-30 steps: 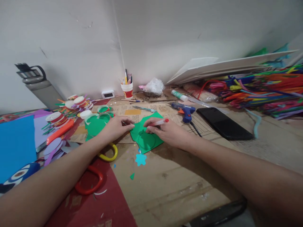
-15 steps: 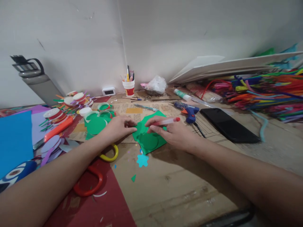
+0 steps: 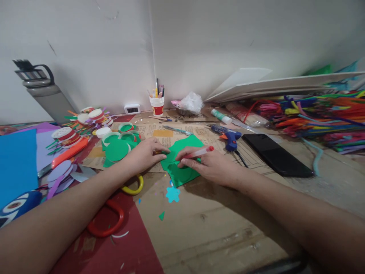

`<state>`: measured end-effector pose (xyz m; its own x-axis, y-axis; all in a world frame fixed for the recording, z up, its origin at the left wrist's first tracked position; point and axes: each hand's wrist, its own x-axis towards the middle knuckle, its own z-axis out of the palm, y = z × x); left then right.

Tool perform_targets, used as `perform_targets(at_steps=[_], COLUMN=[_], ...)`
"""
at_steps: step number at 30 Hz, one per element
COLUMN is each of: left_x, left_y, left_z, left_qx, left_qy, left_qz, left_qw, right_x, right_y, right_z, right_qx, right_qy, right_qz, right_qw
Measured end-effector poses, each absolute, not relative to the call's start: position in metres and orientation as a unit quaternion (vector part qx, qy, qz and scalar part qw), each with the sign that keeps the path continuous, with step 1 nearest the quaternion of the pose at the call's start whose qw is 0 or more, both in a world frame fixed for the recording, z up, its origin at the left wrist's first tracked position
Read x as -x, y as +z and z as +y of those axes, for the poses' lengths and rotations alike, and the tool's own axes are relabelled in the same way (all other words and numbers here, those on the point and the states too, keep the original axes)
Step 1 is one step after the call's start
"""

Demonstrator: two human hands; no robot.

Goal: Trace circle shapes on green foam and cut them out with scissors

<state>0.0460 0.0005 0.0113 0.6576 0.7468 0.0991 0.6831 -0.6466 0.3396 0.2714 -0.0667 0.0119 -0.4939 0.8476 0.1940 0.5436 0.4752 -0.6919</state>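
A green craft sheet [image 3: 186, 173] with an uneven edge lies on the cardboard in front of me. My left hand [image 3: 148, 154] holds its left edge, fingertips resting on the sheet and thumb beside them. In my right hand [image 3: 209, 163] is a red pen [image 3: 201, 152] with a pale see-through barrel, pinched near the tip and slanting up to the right. My fingers hide its tip, which is over the sheet. Just below the sheet lies a light-blue flower cut-out [image 3: 172, 194], with a small green scrap [image 3: 162, 215] nearer me.
Left are green-topped paper rings [image 3: 116, 150], scissors with yellow [image 3: 134, 186] and red handles, an orange cutter [image 3: 70, 153] and a grey bottle [image 3: 51, 95]. Right are a blue glue gun [image 3: 230, 140], a black phone [image 3: 278, 155] and pipe cleaners [image 3: 322, 112]. A pen cup [image 3: 156, 105] stands behind.
The pen and my right-hand fingers have shifted slightly down on the sheet, the pen's end dropping a little to the left. My left hand stays at the sheet's edge. The view has shifted slightly.
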Motion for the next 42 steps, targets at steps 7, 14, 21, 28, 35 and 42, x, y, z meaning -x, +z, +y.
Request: perform_targets(at_steps=[7,14,21,28,35,42], left_x=[-0.045,-0.046,-0.044,-0.042,-0.043,-0.044], left_y=[0.012,0.011,0.015,0.017,0.015,0.015], left_z=[0.000,0.000,0.001,-0.001,0.001,0.000], left_qx=[-0.898,-0.898,-0.854,-0.681,-0.747,-0.776], left_qy=[0.110,0.118,0.149,0.222,0.205,0.217], left_qz=[0.402,0.397,0.437,0.573,0.528,0.510], left_qw=[0.140,0.145,0.241,0.398,0.349,0.300], right_x=[-0.273,-0.269,-0.266,-0.265,-0.263,-0.263], right_y=[0.009,0.010,0.009,0.010,0.007,0.003], right_z=[-0.064,-0.065,-0.065,-0.064,-0.064,-0.063], right_qx=[0.438,0.416,0.413,0.418,0.411,0.405], right_qy=[0.264,0.193,0.204,0.204,0.163,0.122], right_qz=[-0.805,-0.830,-0.853,-0.854,-0.859,-0.867], right_qw=[0.301,0.318,0.245,0.233,0.258,0.264])
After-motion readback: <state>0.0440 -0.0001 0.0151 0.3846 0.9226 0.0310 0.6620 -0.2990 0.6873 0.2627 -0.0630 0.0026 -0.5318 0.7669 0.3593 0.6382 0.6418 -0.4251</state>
